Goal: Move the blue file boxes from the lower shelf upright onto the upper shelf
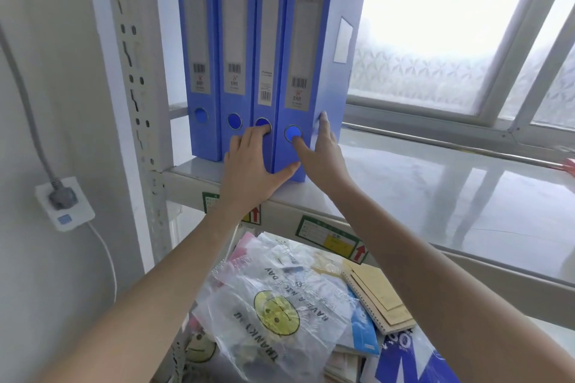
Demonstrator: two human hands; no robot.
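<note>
Blue file boxes (249, 50) upright on upper shelf (404, 177), right hand (320, 149) clasping the rightmost, left hand (252, 168) flat, open.

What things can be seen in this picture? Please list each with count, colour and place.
file boxes: four, blue, upright in a row at the left of the upper shelf
upper shelf: one, pale grey, under the window
window: one, frosted, behind the shelf
post: one, white, perforated, left of the boxes
socket: one, white with a grey plug, on the left wall
smiley bag: one, clear with yellow face, lower shelf
notebooks: a few, tan, lower shelf, right of the bag
left hand: on the third box's base
right hand: around the fourth box's base
</note>
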